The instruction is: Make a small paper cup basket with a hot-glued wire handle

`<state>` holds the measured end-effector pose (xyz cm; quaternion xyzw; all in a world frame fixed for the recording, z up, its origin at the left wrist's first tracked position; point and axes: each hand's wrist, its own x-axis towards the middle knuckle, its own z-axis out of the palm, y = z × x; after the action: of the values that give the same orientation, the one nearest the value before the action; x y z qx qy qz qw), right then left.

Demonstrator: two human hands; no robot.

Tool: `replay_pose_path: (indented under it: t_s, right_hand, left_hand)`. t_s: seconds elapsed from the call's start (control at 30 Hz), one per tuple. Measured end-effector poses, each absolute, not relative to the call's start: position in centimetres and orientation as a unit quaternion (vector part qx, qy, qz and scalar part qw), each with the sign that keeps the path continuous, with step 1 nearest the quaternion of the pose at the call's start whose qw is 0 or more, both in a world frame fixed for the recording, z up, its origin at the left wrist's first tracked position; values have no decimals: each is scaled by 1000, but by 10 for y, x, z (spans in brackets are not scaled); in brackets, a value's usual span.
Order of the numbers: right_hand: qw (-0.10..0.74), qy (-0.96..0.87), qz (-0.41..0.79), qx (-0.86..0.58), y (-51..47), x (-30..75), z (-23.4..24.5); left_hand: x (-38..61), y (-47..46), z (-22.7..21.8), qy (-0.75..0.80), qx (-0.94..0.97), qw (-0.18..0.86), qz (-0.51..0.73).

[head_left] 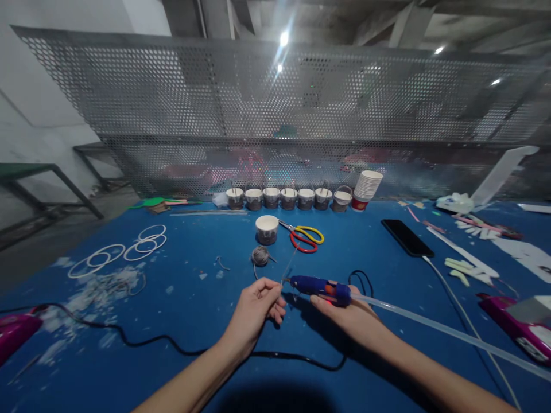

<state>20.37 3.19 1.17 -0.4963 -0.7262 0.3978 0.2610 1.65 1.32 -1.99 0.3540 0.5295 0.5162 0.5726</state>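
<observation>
Head view: the right hand [349, 315] has its grip wrapped around a blue glue gun [316, 287], the nozzle [287, 280] just beside the left hand [260, 303], which pinches a thin strand [290, 263] closed. Beyond, on the blue counter [193, 298], sit a yarn ball [260, 256], a cup [267, 234] and scissors [303, 249].

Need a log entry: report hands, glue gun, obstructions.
Right hand gripping glue gun. Left hand pinching thin strand by nozzle. Black cord under left forearm.
</observation>
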Motion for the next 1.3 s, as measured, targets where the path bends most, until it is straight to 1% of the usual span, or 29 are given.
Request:
replay_pose_path:
  t_s: [0.27, 0.53, 0.77, 0.9, 1.07, 1.3]
  right_hand:
    - [272, -721, 400, -495, 30, 204, 13]
    - [250, -718, 420, -496, 30, 205, 11]
    - [253, -716, 399, -515, 29, 205, 12]
    - [242, -711, 426, -505, 27, 205, 14]
    - [262, -717, 402, -506, 29, 205, 13]
    - [247, -724, 429, -480, 28, 205, 13]
  left_hand:
    - [16, 12, -17, 537, 357, 563, 516]
    - [15, 13, -20, 537, 360, 561, 517]
    - [17, 12, -17, 543, 355, 556, 519]
    - [17, 11, -15, 543, 353, 555, 522]
    - [18, 11, -14, 548, 357, 551, 519]
    - [18, 10, -12, 547, 356, 550, 521]
